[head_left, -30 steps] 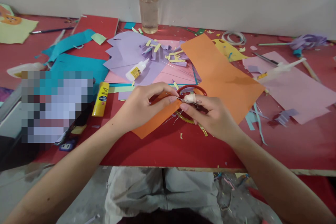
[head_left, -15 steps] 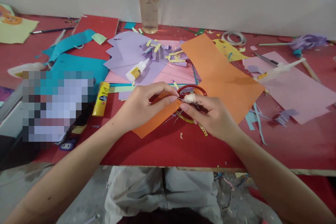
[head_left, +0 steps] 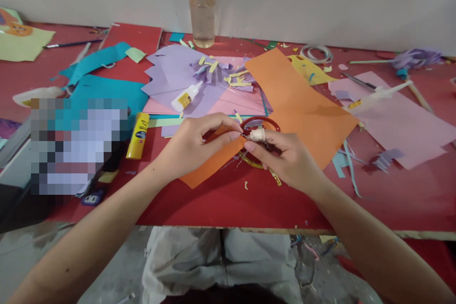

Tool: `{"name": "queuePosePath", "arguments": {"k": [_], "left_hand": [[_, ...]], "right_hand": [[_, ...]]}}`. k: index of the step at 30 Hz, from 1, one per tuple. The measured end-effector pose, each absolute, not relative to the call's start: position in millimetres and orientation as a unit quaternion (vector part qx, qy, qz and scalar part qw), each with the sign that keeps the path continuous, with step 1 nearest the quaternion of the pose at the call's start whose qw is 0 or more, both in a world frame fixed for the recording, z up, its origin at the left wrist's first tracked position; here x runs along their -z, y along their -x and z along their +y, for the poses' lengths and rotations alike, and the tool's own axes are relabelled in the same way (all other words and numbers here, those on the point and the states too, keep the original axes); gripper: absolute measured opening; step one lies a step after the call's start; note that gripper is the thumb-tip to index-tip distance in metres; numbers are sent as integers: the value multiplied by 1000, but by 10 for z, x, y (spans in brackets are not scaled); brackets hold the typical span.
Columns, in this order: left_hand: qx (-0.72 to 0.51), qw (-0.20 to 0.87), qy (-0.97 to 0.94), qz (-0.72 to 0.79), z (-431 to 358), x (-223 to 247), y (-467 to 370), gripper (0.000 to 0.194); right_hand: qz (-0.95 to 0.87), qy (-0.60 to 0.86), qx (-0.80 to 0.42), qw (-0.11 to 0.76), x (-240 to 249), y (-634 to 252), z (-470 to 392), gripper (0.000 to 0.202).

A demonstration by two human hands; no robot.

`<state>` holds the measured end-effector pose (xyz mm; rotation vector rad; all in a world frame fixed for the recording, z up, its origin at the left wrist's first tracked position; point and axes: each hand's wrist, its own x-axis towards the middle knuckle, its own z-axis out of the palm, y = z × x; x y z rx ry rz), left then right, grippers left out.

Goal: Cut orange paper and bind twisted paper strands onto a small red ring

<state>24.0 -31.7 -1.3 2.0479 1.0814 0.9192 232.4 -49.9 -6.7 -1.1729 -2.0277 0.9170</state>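
A paper-craft workplace is shown; whether it is housed in a home, school or workshop cannot be told. A red table (head_left: 213,206) is strewn with coloured paper: a teal sheet (head_left: 110,90) at left, an orange sheet (head_left: 302,104) right of centre. A glue stick (head_left: 138,137) and glue bottle (head_left: 185,99) are seen near the middle, and the grey floor (head_left: 320,278) is littered with scraps (head_left: 311,250), lower right.

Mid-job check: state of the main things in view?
Left hand: fingers pinched on wire
Right hand: fingers pinched on wire
Wire: held between both hands
Glue bottle: lying on its side
Glass: upright, part full
White cord: coiled
Purple paper: edge cut in zigzags
Orange paper: partly hidden by right hand
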Motion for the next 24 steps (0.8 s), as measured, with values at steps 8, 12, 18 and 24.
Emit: {"name": "queuePosePath", "arguments": {"k": [8,12,18,24], "left_hand": [[-359,330,-771,410,-334,-11,-245,11],[-369,333,-768,403,-333,-15,-245,11],[-382,346,-763,390,-342,-18,-227,16],[-386,342,-763,389,-341,-20,-213,20]], "right_hand": [[-758,444,-355,321,48,-2322,-504,29],[-762,430,-349,335,63,-2326,-513,29],[-757,420,-354,355,82,-2325,-512,26],[-756,418,-355,356,65,-2326,-512,28]]}}
